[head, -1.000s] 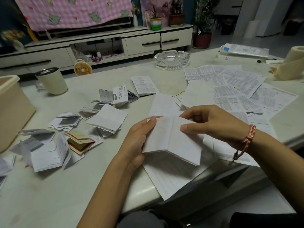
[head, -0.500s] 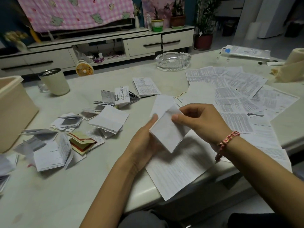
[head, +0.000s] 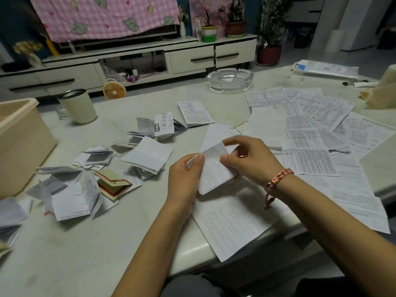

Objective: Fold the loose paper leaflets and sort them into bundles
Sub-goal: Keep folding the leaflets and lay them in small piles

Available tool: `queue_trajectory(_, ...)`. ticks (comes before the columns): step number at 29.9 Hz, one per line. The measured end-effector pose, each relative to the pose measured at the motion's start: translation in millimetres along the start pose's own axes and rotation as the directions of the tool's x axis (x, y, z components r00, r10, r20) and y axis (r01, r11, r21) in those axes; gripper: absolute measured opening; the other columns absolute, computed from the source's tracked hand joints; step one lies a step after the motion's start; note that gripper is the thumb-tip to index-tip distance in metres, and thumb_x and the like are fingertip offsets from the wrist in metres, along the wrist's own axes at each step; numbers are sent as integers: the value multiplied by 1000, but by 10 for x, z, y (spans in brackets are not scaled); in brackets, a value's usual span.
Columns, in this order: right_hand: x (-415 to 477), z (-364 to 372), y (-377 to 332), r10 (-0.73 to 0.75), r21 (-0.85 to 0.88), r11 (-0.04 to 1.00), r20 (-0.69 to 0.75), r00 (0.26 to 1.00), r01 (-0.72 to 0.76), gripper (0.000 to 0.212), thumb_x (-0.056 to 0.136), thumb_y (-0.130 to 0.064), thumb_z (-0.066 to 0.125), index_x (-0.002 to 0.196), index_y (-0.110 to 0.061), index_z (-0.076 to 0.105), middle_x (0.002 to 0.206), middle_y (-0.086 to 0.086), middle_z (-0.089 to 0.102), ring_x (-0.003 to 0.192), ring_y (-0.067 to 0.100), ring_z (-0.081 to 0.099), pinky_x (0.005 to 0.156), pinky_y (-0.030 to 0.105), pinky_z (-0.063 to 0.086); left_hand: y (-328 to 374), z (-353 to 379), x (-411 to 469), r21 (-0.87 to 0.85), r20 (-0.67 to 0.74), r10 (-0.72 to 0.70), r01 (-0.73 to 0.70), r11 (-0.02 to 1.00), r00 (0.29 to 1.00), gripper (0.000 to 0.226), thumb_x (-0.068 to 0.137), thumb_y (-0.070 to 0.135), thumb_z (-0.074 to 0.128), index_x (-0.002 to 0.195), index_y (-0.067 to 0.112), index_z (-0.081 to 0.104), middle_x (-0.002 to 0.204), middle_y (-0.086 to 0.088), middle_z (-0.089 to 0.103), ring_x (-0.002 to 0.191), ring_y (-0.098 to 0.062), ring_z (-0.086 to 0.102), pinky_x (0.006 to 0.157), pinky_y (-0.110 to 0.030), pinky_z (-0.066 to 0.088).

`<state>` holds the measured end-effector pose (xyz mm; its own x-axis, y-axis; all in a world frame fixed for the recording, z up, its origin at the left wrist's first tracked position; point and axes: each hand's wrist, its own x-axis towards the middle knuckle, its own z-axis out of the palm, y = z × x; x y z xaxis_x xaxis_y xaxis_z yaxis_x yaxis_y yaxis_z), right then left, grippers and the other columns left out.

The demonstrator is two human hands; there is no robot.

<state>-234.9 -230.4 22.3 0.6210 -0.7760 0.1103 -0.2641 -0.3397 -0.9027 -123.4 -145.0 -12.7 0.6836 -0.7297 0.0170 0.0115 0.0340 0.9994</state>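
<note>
Dim room; low white cabinet [head: 150, 58]; pink blanket [head: 107, 16].

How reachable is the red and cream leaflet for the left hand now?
Probably yes: the red and cream leaflet lies close left of the left hand, only flat paper between, though that hand pinches the white folded leaflet.

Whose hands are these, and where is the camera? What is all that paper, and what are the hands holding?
There is no machine here: these are a person's two bare hands. The camera sits on the person's head and looks forward and down, so you see roughly what they see. The left hand and the right hand both pinch one leaflet, which is partly folded. On the table, folded leaflets lie to the left and flat sheets to the right. A cup, a glass ashtray and a beige box stand there too.
</note>
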Motion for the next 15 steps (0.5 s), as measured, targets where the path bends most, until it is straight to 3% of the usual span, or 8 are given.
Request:
queue_trajectory(3,52,-6,18,-44,-185,981,75,996,57,12,85,-13,63,74,-11,61,55,3,52,43,12,49,47,23,44,-26,-44,18,170,-13,112,-108,980,994,21,92,16,56,75,25,65,80,2,68,75,-14,61,75,-32,49)
queue_trajectory(6,107,-24,45,-39,-241,969,60,997,52,28,83,-18,67,66,1,56,54,3,45,46,9,41,48,21,35,-21,-56,13,250,37,165,-169,953,986,18,92,18,57,78,23,67,76,10,67,69,-2,58,68,-22,47)
queue_trajectory(9,158,-28,41,21,-41,999,9,1000,-21,18,82,-11,69,70,-3,59,48,-1,46,34,2,39,38,13,32,-6,-50,12,131,13,89,-90,987,996,15,91,18,58,78,21,66,73,7,67,59,2,58,58,-15,47)
queue_trajectory(12,212,4,44,99,184,980,-105,990,-78,17,86,-7,64,72,-8,55,36,-4,49,29,7,44,34,17,36,29,-58,8,-106,49,-88,93,990,995,12,92,17,57,84,9,61,61,-3,68,44,-9,61,43,-18,49)
queue_trajectory(15,273,42,28,176,282,949,-112,978,-138,16,86,-2,62,75,-8,52,43,3,54,30,10,48,34,18,40,7,-64,68,-63,-6,-89,89,994,996,15,93,15,56,81,7,59,48,-3,63,37,-9,56,39,-18,47)
